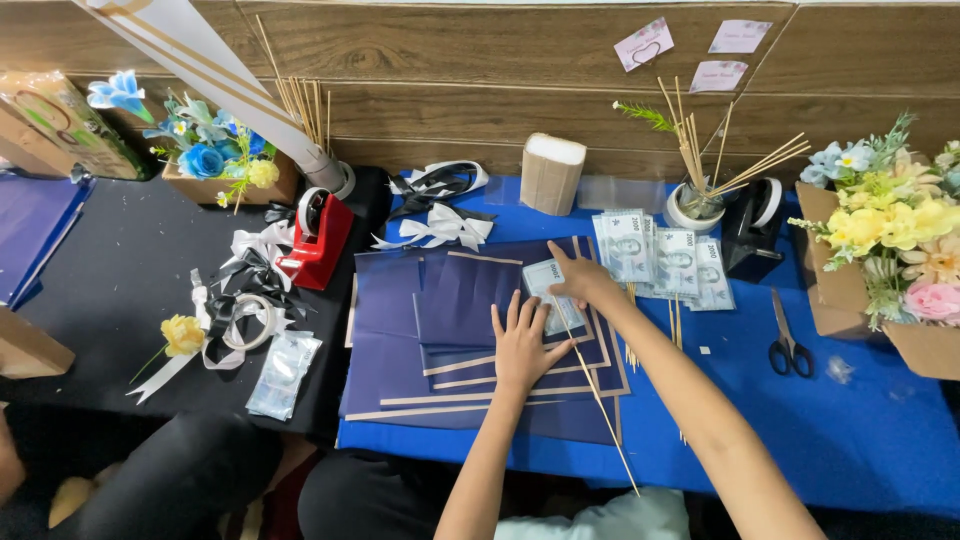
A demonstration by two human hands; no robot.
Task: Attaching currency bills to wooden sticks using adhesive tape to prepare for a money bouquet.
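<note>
My left hand (524, 345) lies flat, fingers spread, on a stack of dark navy paper sheets (450, 310) with tan edges. Under its fingertips is a banknote (548, 290) with a thin wooden skewer (600, 400) running from it toward the table's near edge. My right hand (580, 280) rests on the top right of that banknote, fingers curled over it. Further right, several more banknotes (655, 255) lie fanned on the blue cloth (850, 420).
Black scissors (788, 345), a black tape dispenser (752, 230) and a cup of skewers (695, 205) stand to the right. A red tape dispenser (318, 240), ribbon bows (440, 225), a tape roll (248, 320) and flower boxes (880, 240) surround the work.
</note>
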